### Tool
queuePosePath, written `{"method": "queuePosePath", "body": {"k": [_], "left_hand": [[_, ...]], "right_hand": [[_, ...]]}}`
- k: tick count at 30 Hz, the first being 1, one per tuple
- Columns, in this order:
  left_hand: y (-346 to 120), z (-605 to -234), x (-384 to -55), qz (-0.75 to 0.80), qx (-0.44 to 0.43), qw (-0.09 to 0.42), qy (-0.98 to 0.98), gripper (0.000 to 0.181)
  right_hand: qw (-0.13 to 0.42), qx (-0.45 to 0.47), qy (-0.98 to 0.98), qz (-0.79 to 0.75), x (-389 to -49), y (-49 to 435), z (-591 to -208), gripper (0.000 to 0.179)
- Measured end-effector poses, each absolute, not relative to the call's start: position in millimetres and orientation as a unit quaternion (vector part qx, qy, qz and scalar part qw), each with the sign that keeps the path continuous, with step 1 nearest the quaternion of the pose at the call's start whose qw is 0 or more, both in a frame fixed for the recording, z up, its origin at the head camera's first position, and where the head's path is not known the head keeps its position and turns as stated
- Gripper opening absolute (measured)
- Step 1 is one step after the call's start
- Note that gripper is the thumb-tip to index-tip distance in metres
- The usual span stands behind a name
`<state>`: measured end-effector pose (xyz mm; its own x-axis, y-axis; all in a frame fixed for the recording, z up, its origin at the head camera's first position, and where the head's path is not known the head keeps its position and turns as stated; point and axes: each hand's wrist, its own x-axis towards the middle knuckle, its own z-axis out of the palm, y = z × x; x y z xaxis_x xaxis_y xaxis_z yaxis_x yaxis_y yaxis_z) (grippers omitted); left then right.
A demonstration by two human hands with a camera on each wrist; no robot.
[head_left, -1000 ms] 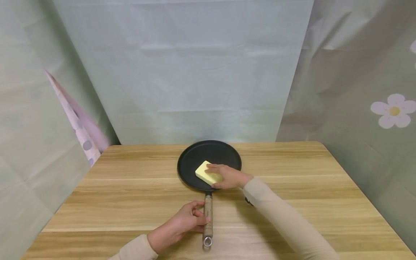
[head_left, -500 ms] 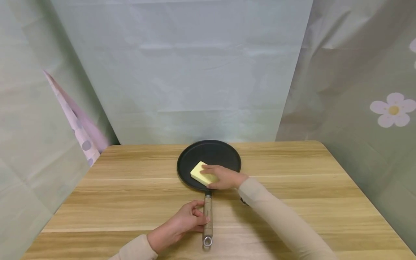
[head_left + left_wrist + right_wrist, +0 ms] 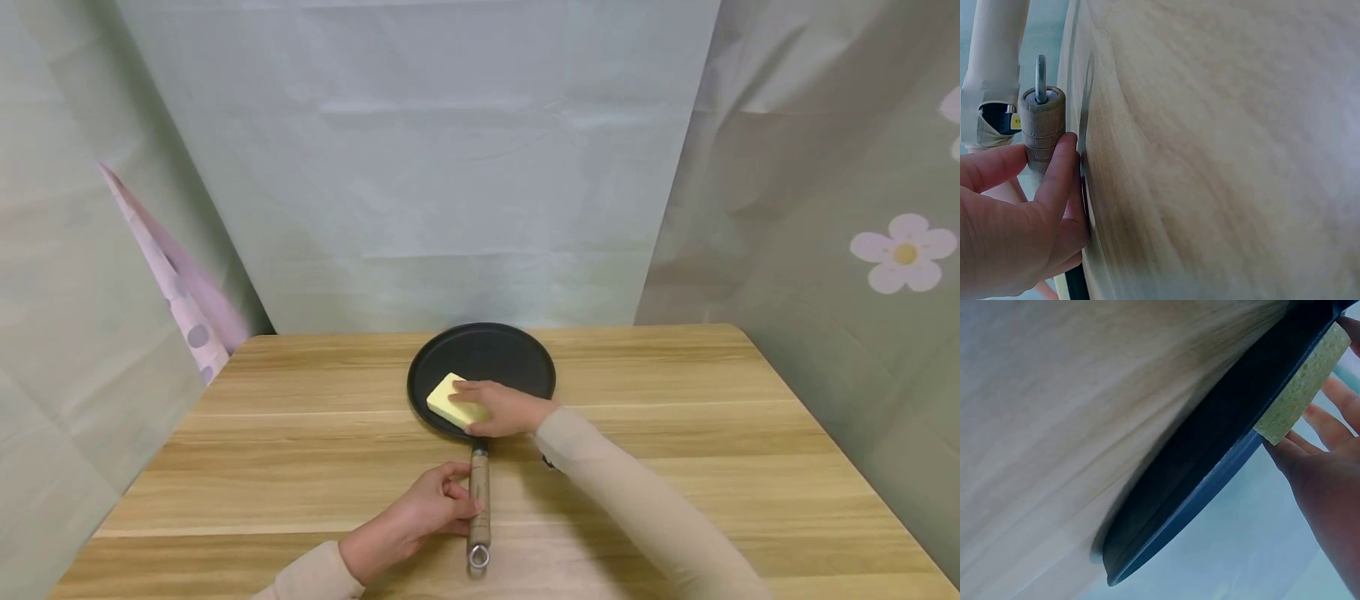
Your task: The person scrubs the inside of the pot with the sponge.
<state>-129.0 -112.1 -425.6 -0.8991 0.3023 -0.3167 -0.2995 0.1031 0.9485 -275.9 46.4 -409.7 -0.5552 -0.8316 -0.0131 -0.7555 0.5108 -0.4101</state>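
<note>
Head view: at the near edge of a wooden table [image 3: 675, 467], a person's left hand [image 3: 420, 512] curls around the wooden handle [image 3: 479, 500] of a black flat pan [image 3: 502, 358], thumb and fingers wrapped against it, as the left wrist view confirms. Farther in, the right hand [image 3: 504, 408] grips a yellow sponge [image 3: 448, 400], fingers laid over its top, pressing it flat on the pan's near-left surface. Behind the table hangs a pale green backdrop [image 3: 420, 167].
</note>
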Motion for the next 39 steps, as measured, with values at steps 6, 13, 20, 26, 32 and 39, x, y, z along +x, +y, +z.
{"method": "queuePosePath", "body": {"k": [6,13,20,26,32,39], "left_hand": [[-112.4,-427.2,-129.0,0.673,0.003,0.221,0.706,0.062],[-112.7,-427.7,-129.8,0.672,0.007,0.225,0.705,0.063],[-113.3,-427.2,-129.9,0.669,0.006,0.227,0.708,0.064],[-113.2,-427.7,-130.3,0.671,0.010,0.227,0.706,0.063],[-113.1,-427.6,-130.6,0.671,0.011,0.229,0.705,0.061],[-113.2,-428.1,-130.0,0.668,0.012,0.228,0.708,0.062]], "right_hand": [[0.100,-0.467,0.861,-0.174,-278.8,38.0,-409.8,0.056],[0.109,-0.454,0.869,-0.163,-282.2,28.4,-410.0,0.057],[0.115,-0.447,0.873,-0.158,-285.2,21.1,-407.9,0.057],[0.115,-0.437,0.879,-0.151,-288.3,16.7,-407.5,0.058],[0.123,-0.420,0.886,-0.150,-290.2,11.9,-405.4,0.059],[0.126,-0.414,0.889,-0.149,-293.5,6.9,-403.4,0.059]]}}
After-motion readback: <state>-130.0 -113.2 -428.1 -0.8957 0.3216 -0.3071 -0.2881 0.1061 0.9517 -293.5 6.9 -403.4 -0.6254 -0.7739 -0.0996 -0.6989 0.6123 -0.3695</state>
